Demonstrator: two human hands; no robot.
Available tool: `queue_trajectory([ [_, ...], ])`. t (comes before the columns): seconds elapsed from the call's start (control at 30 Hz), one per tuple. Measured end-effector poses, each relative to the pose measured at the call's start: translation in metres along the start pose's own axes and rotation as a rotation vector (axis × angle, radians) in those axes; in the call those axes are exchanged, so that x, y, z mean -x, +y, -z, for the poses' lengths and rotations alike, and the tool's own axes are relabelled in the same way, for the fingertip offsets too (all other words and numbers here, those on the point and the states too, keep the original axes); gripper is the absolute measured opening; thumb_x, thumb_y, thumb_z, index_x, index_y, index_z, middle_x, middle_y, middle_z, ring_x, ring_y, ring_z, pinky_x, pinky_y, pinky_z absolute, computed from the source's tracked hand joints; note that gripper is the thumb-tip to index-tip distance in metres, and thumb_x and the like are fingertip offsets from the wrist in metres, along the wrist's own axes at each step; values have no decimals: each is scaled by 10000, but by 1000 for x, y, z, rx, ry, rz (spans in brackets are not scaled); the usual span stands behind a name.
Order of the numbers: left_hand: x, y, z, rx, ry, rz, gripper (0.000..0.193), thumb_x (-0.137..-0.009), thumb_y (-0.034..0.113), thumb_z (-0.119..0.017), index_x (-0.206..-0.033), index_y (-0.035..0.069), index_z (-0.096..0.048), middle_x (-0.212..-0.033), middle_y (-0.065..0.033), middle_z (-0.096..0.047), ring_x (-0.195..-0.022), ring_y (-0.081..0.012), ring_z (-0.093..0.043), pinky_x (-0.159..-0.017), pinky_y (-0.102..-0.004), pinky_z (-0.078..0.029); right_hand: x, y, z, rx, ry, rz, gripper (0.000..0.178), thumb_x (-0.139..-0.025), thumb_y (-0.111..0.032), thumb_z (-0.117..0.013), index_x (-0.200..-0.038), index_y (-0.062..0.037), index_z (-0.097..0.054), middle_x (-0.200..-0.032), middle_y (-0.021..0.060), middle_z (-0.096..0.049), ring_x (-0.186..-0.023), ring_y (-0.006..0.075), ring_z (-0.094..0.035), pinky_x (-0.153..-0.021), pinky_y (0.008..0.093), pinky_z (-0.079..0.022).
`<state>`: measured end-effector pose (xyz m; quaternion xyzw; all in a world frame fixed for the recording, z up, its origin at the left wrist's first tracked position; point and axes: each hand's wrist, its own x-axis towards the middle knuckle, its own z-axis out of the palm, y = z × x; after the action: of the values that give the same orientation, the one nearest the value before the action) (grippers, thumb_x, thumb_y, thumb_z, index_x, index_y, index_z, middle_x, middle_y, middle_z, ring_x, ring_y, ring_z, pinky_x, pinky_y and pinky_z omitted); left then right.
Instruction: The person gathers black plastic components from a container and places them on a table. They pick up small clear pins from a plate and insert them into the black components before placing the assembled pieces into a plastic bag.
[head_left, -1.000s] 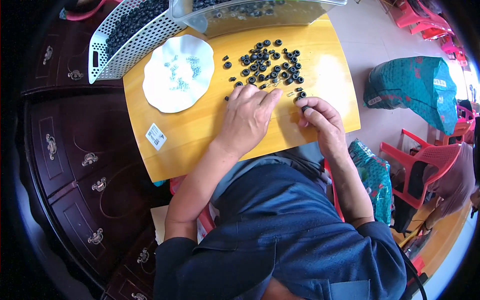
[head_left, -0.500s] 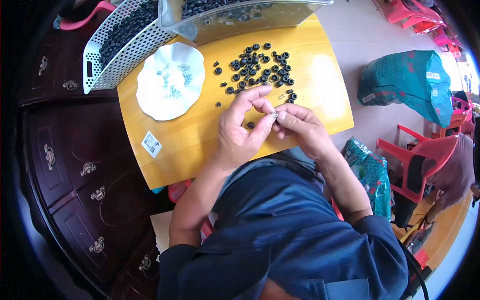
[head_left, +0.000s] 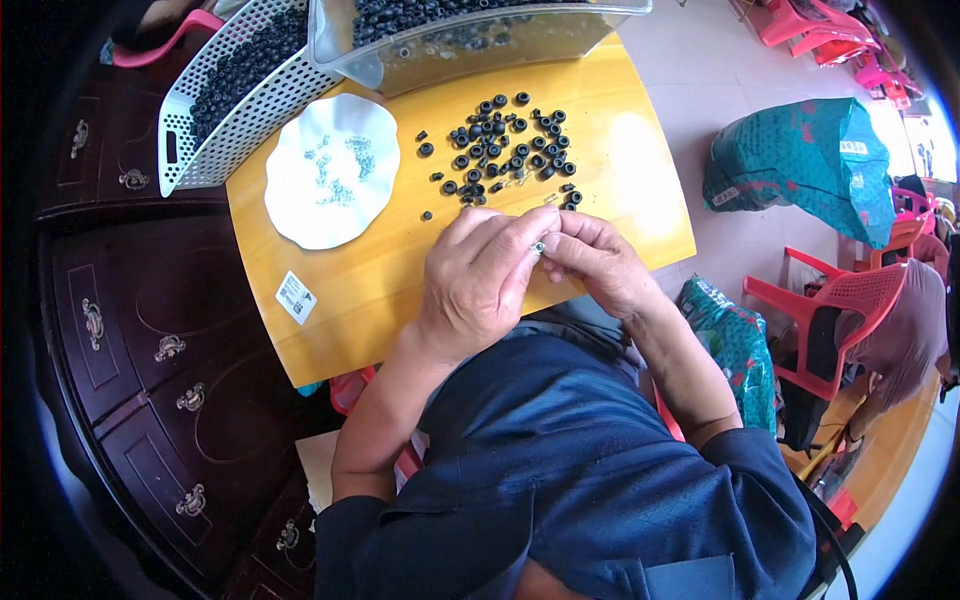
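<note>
Close to the table's near side, my left hand [head_left: 478,278] and my right hand [head_left: 605,268] meet, thumbs and fingertips closed. A small shiny ring-like piece [head_left: 538,248] with a dark centre is pinched between them; its exact kind is too small to tell. Just beyond my fingers lie many small black round parts [head_left: 522,151], some with holes, scattered together with small black pegs. Left of them, a white wavy-rimmed plate [head_left: 283,215] holds tiny silvery or clear pieces [head_left: 340,170]. My fingers cover part of the tabletop.
Across the far side stand a white perforated basket [head_left: 240,125] and a clear plastic bin [head_left: 440,65], both full of black parts. A label [head_left: 295,297] lies on the yellow table [head_left: 370,320]. Dark drawers [head_left: 150,330] flank the left; teal sacks [head_left: 790,160] and a pink chair [head_left: 840,310] stand right.
My left fingers, raised and spread before, have folded down over the small piece. It now shows a dark centre. The whole view has shifted slightly.
</note>
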<state>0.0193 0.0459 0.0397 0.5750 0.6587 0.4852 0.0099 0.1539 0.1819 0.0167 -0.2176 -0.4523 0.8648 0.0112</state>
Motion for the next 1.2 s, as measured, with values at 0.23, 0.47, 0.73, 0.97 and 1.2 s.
queue_trajectory([
  [0.23,3,6,-2,68,18,152,491,-780,-72,-714,-1250,37,-626,-871,-88,-665,-800,-249,-646,-747,-352,-526,0,2,-3,54,51,11,177,-1007,-229,-620,-1024,-58,-659,-900,-20,-632,-776,62,-558,-739,227,-470],
  [0.47,3,-1,1,-5,12,137,544,-758,-79,-700,-1279,46,-605,-867,-81,-660,-797,-246,-641,-734,-356,-525,1,-5,-10,40,63,24,196,-1017,-250,-619,-1053,-62,-660,-912,-17,-634,-787,59,-560,-731,226,-469],
  [0.73,3,-4,6,-234,-139,-73,590,-729,-70,-700,-1297,58,-606,-872,-53,-660,-799,-256,-631,-708,-387,-527,1,-9,-14,493,109,114,205,-1011,-194,-594,-1025,-11,-685,-909,13,-681,-875,69,-598,-788,255,-503],
  [0.97,6,-1,6,-102,-104,45,571,-748,-81,-698,-1297,33,-588,-863,-78,-651,-785,-261,-629,-696,-388,-525,-1,-5,-9,556,106,71,195,-1007,-174,-574,-991,-17,-688,-869,13,-669,-851,72,-595,-774,272,-504],
  [1.2,8,-3,3,-115,-74,36,603,-765,-85,-701,-1335,5,-527,-842,-90,-639,-757,-266,-626,-682,-389,-523,-2,-4,-13,397,57,81,218,-1036,-266,-601,-1013,-53,-642,-840,-49,-575,-767,37,-510,-691,220,-446],
])
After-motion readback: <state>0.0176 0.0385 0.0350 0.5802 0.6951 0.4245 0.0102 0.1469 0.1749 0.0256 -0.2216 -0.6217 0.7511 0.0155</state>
